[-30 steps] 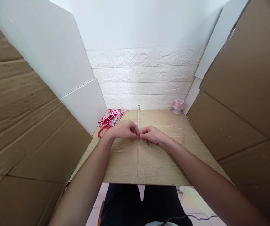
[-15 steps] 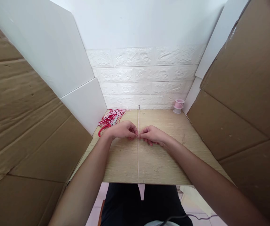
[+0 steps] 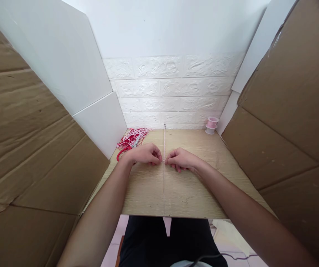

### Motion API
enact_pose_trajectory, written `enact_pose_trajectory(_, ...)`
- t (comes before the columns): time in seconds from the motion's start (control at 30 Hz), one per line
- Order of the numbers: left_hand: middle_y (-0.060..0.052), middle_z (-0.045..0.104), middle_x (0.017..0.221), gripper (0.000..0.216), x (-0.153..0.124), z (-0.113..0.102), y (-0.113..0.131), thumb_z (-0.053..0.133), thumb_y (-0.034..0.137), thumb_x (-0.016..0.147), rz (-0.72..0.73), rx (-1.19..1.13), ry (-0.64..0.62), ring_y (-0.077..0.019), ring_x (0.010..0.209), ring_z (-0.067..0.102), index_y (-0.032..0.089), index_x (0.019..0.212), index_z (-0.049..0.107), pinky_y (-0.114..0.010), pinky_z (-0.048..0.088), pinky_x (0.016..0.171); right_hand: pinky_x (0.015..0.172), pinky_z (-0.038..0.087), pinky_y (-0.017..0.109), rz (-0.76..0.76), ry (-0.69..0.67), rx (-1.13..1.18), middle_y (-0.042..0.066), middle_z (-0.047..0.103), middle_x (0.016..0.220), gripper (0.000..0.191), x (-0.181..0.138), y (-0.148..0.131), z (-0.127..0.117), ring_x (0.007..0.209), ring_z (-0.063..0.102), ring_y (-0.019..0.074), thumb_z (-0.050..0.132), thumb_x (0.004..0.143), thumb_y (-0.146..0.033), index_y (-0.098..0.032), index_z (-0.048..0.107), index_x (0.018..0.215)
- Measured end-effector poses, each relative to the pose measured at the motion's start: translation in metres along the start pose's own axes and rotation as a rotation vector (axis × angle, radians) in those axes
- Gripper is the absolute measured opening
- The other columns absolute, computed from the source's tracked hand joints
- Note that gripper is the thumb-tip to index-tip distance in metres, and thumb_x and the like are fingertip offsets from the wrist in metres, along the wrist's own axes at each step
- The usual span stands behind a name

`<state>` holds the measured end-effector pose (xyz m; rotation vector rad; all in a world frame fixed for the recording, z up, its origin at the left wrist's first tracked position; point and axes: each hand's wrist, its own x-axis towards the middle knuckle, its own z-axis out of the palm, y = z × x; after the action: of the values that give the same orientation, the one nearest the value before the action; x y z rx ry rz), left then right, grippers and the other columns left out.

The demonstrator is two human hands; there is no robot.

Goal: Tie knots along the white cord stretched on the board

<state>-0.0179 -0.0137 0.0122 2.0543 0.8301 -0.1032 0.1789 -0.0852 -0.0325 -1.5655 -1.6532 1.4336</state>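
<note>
A pale pink cord [image 3: 164, 189] stretches straight from a small dark hook [image 3: 165, 125] at the wall to the table's near edge. Its far half looks thicker and braided. My left hand [image 3: 148, 153] pinches a thin strand just left of the cord. From the other side, my right hand [image 3: 182, 158] pinches a strand with thumb and forefinger, its other fingers curled. Between the fingertips a small loop or knot [image 3: 164, 161] sits on the cord. The strand ends inside my fingers are hidden.
Red-handled scissors [image 3: 124, 152] lie by a tangle of red and pink cords [image 3: 130, 138] behind my left wrist. A spool of pink thread [image 3: 212, 123] stands at the back right. Cardboard panels [image 3: 292, 122] flank the wooden table [image 3: 192, 200].
My hands have drawn slightly apart, and the small knot shows more clearly between them. The view has shifted a little.
</note>
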Motion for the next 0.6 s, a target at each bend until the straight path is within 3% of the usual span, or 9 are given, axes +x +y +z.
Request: enact_pose_trajectory(0.6,-0.003,0.062,0.068,0.021,-0.0013,0.0008,0.0017,0.057,0.029,0.065,-0.015,0.04,0.035,-0.0115,0.059,0.056,0.014,0.077,0.066,-0.02,0.036,0.05,0.03,0.022,0.02,-0.01,0.092,-0.104,-0.001,0.054,0.063,0.016,0.0039,0.0044,0.003,0.038,0.047,0.0078,0.057,0.074,-0.03,-0.015,0.059,0.077)
